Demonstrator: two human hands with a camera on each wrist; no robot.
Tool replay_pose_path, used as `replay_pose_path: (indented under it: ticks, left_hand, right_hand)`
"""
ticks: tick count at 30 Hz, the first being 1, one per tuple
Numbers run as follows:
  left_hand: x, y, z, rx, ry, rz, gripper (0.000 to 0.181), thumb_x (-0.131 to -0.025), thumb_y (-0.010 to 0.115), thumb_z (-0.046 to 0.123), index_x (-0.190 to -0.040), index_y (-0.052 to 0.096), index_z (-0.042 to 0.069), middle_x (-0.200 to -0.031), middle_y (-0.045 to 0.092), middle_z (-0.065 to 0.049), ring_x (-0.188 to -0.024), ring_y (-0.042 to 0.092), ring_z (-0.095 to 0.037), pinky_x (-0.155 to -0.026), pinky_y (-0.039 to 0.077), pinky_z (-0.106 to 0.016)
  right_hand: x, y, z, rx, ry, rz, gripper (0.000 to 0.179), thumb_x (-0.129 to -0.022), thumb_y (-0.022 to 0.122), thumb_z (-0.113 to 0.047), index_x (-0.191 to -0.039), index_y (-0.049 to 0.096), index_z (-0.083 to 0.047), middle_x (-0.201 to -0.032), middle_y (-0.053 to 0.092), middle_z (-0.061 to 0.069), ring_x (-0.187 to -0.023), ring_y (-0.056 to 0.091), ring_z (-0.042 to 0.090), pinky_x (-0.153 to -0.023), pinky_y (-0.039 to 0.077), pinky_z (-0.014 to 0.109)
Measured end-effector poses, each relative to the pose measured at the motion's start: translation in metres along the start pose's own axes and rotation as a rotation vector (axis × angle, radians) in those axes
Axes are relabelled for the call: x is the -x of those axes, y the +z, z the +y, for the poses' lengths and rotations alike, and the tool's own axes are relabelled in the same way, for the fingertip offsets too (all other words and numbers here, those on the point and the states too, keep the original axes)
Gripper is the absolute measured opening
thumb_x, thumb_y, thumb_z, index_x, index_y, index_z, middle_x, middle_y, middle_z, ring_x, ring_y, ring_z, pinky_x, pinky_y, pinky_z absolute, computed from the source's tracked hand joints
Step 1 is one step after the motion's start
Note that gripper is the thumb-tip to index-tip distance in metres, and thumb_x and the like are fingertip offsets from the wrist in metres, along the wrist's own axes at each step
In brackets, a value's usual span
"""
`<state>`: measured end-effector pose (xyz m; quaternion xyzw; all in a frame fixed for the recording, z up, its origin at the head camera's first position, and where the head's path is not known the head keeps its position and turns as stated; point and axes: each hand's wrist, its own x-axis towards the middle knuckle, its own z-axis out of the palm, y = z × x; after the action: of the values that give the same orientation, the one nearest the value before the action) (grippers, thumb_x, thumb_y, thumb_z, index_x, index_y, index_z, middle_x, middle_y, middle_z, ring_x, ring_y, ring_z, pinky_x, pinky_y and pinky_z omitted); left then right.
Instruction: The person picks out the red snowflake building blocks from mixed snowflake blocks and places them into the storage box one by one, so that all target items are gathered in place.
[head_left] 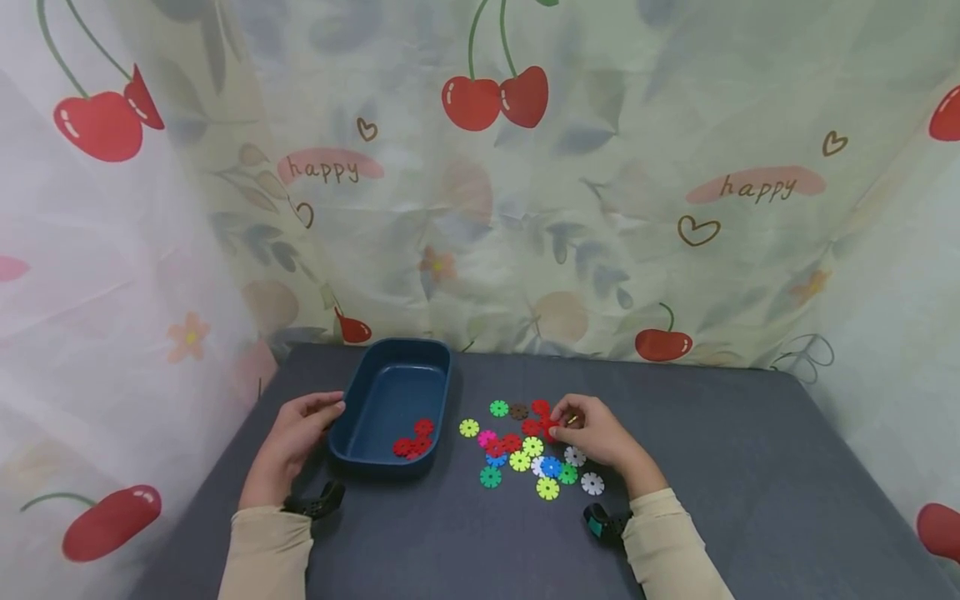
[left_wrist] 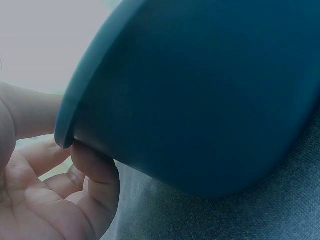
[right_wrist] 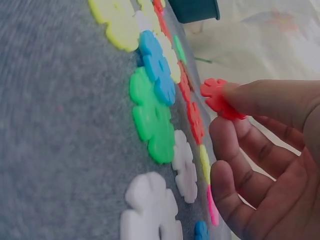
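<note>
A dark blue basin (head_left: 390, 400) stands left of centre on the table with several red snowflake discs (head_left: 412, 442) in its near right corner. My left hand (head_left: 296, 433) grips the basin's left rim, with curled fingers under the lip in the left wrist view. Over the right edge of a loose spread of snowflake discs, my right hand (head_left: 600, 433) pinches a red snowflake disc (right_wrist: 217, 97) between thumb and fingers. Below it lie more red discs (right_wrist: 195, 122), a green disc (right_wrist: 150, 120), a blue disc (right_wrist: 157, 67) and white discs (right_wrist: 150, 205).
The spread also holds yellow discs (head_left: 548, 487), a brown disc (head_left: 518, 412) and a pink disc (head_left: 487, 437). Grey cloth covers the table (head_left: 465, 542). A cherry-printed curtain (head_left: 525, 250) hangs behind it and along both sides.
</note>
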<state>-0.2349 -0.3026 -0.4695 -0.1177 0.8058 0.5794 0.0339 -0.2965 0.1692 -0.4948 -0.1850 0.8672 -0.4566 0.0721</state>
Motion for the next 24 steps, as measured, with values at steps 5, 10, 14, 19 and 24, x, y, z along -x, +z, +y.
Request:
replay_pose_path:
  ticks: [5,10,14,19,24]
  left_hand:
    - [0.001,-0.001,0.001,-0.001,-0.003,0.011,0.054,-0.110,0.059,0.033,-0.154,0.053,0.003,-0.152,0.054,-0.022,-0.131,0.056,-0.030,-0.100,0.052,-0.035]
    - [0.001,-0.001,-0.001,0.003,0.007,0.010,0.053,-0.111,0.059,0.032,-0.154,0.053,0.002,-0.153,0.054,-0.022,-0.133,0.056,-0.031,-0.102,0.051,-0.038]
    - [0.000,-0.001,0.000,0.008,0.010,0.010,0.053,-0.111,0.059,0.032,-0.154,0.053,0.003,-0.153,0.053,-0.022,-0.134,0.055,-0.032,-0.104,0.050,-0.041]
    - [-0.001,0.000,0.001,0.009,0.009,0.009,0.054,-0.111,0.059,0.032,-0.154,0.052,0.002,-0.153,0.053,-0.022,-0.134,0.055,-0.032,-0.108,0.049,-0.045]
    - [-0.001,0.001,-0.001,0.010,0.003,0.010,0.054,-0.110,0.060,0.033,-0.154,0.053,0.002,-0.153,0.054,-0.022,-0.133,0.056,-0.032,-0.109,0.050,-0.046]
  right_hand:
    - [0.000,0.002,-0.005,-0.075,0.001,0.021,0.013,-0.098,0.075,-0.010,-0.108,0.070,-0.004,-0.101,0.069,0.011,-0.083,0.067,0.028,-0.074,0.056,0.035]
    - [0.000,0.007,-0.012,-0.160,-0.002,0.073,0.019,-0.099,0.076,-0.013,-0.112,0.069,-0.001,-0.105,0.071,0.015,-0.090,0.070,0.036,-0.081,0.059,0.043]
    - [-0.003,0.014,-0.020,-0.209,-0.014,0.100,0.020,-0.099,0.076,-0.013,-0.113,0.069,-0.001,-0.107,0.072,0.016,-0.091,0.070,0.039,-0.084,0.060,0.049]
    - [-0.008,0.028,-0.033,-0.262,-0.030,0.084,0.017,-0.099,0.075,-0.013,-0.113,0.070,-0.004,-0.108,0.071,0.016,-0.090,0.070,0.033,-0.084,0.060,0.049]
    - [-0.015,0.048,-0.053,-0.314,-0.062,0.031,0.017,-0.099,0.076,-0.013,-0.113,0.070,-0.004,-0.108,0.073,0.016,-0.093,0.070,0.036,-0.083,0.060,0.045]
